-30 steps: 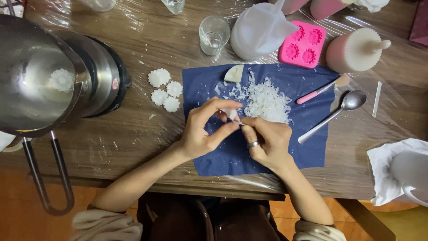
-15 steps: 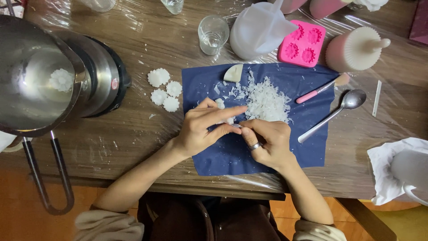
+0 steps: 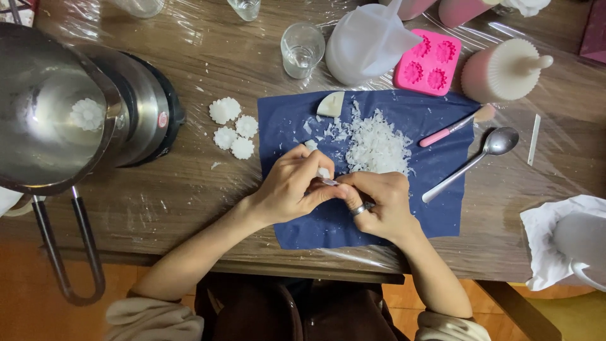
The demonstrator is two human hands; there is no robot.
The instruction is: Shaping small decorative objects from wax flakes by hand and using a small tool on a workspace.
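**A:** What has changed over the last second?

**B:** Little on the wooden table (image 3: 189,189). The steel pot (image 3: 50,107), the blue cloth (image 3: 435,208) and the pile of white wax shavings (image 3: 379,145) lie as before. The hands have sunk a bit toward the near edge of the cloth and drawn closer; a second ago the left fingers were raised higher over the shavings.

**A:** And the grips?

**B:** The left hand (image 3: 287,189) is curled, its fingertips pinching a small white wax piece (image 3: 323,172). The right hand (image 3: 379,205), ring on one finger, is clenched around a thin blade (image 3: 329,182); only a short metal stretch shows between the thumbs.

**A:** Where is the wax piece, and how does it lie?

**B:** Over the middle of the cloth, just this side of the shavings. It is too hidden to tell its long axis. The blade runs roughly left to right, tip toward the left hand.

**A:** Smaller things?

**B:** Four flower-shaped wax pieces (image 3: 233,129) left of the cloth, a spoon (image 3: 470,164) on its right edge.
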